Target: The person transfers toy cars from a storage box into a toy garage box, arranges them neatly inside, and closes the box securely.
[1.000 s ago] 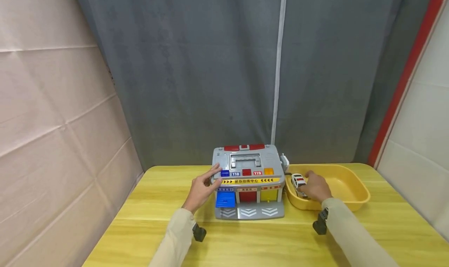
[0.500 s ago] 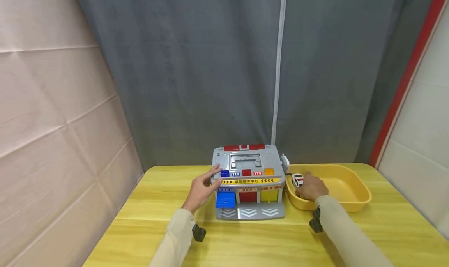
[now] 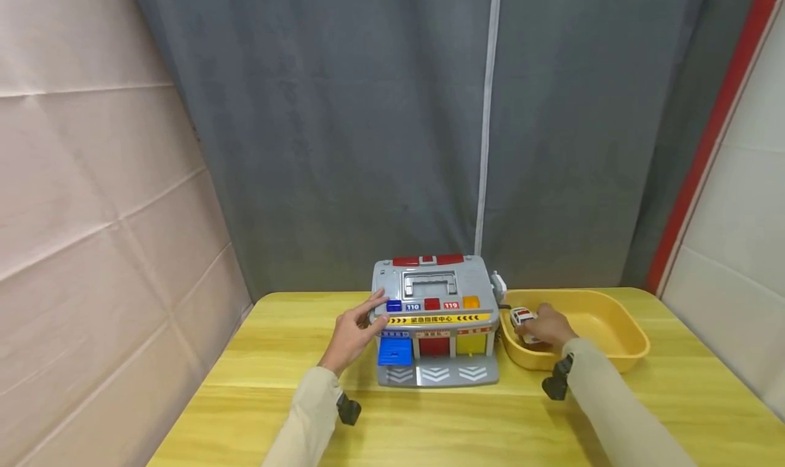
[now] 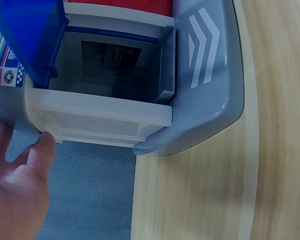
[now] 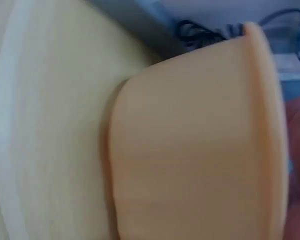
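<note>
A toy emergency station (image 3: 429, 324) with a grey roof stands mid-table. My left hand (image 3: 349, 334) rests on its left front corner, fingers extended over the roof edge and thumb against the front. The blue door (image 3: 395, 352) beneath is swung up, and the left wrist view looks into the bay (image 4: 115, 65) behind it. Over the left end of the yellow basin (image 3: 607, 324), my right hand (image 3: 548, 329) pinches a white toy car (image 3: 522, 315) with red markings. My fingers cover part of the car. The right wrist view mostly shows the basin's outer wall (image 5: 190, 140).
A red door (image 3: 434, 345) and a yellow door (image 3: 471, 343) are down on the station. A white piece (image 3: 498, 285) sticks out from its right side, close to the basin. A dark cord (image 5: 200, 32) lies behind the basin. A grey curtain (image 3: 343, 146) hangs behind the table.
My right hand has closed its fingers on the toy car and shifted it slightly, turning it within the basin. My left hand stays on the station's corner.
</note>
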The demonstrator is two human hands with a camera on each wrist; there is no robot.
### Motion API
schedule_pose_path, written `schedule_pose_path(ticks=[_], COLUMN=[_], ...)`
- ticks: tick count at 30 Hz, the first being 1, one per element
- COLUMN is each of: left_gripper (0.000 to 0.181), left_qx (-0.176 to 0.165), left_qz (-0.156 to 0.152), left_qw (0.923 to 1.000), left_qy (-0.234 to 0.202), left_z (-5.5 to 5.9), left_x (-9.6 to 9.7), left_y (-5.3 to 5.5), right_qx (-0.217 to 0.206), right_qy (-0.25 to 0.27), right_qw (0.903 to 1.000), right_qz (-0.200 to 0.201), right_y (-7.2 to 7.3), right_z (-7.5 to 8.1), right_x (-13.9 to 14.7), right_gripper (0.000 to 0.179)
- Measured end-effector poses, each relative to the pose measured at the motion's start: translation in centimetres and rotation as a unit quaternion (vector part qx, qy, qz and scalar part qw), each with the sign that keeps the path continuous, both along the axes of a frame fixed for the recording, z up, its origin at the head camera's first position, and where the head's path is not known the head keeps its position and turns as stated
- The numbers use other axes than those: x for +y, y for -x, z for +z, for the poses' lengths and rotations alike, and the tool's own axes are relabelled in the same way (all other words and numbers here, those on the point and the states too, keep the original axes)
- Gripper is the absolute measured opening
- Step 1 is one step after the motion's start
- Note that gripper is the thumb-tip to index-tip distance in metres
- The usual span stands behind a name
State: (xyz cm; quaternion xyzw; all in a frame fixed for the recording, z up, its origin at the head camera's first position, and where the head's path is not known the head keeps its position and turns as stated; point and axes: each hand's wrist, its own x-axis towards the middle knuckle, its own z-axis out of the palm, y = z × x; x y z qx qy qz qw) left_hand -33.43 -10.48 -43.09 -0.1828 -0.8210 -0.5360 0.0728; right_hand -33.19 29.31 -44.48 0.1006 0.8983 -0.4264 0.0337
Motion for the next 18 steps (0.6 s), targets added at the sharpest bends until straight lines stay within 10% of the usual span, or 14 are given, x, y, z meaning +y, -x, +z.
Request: schedule_pose_path(ticks=[7, 18], left_gripper=[0.041, 0.045], left_qx=[-0.003, -0.006], left_qz=[0.006, 0.008], left_qw=[1.0, 0.9997], left_qy=[0.004, 0.022], left_z=[-0.2, -0.1], left_x=[-0.1, 0.1], left_y=[0.0, 0.1], right_qx=[-0.028, -0.018], right_qy=[0.259, 0.308], right_qw=[0.9655, 0.9507], right_qz=[0.007, 0.029], right_y=[-0.2, -0.8], right_z=[0.2, 1.0], right_x=[0.7, 1.5], right_gripper=[0.076, 0.055])
